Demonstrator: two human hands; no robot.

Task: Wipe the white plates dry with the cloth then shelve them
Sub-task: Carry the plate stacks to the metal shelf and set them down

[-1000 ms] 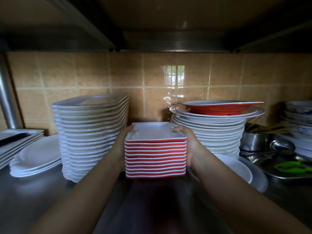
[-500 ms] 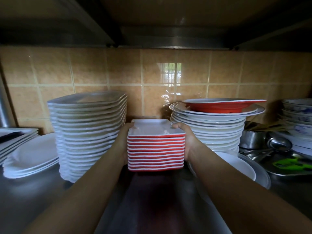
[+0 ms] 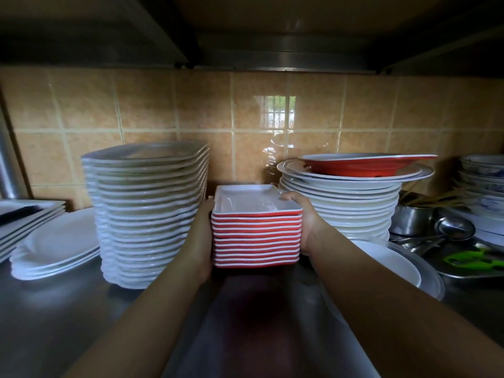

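Hands reach forward onto a steel shelf (image 3: 54,323) and clamp a stack of square plates (image 3: 257,236), white inside with red sides, between them. The left hand (image 3: 201,236) presses against the stack's left side, with its fingers hidden behind the plates; the right hand (image 3: 306,222) grips the right side, its thumb hooked over the top plate's rim. The stack sits near the back edge of the shelf, close to a tan tiled wall (image 3: 163,105). Just beside it on the left stands a tall stack of white plates (image 3: 147,214), and on the right a stack of round white plates (image 3: 349,208) topped by a red bowl (image 3: 362,166). Toward the left edge lie oval white plates (image 3: 54,246) and flat square plates (image 3: 24,222). Toward the right edge are a large white dish (image 3: 390,263), a metal tray (image 3: 463,268) with a green-handled tool (image 3: 474,259), ladles (image 3: 455,227), a steel pot (image 3: 411,219) and patterned bowls (image 3: 482,181).
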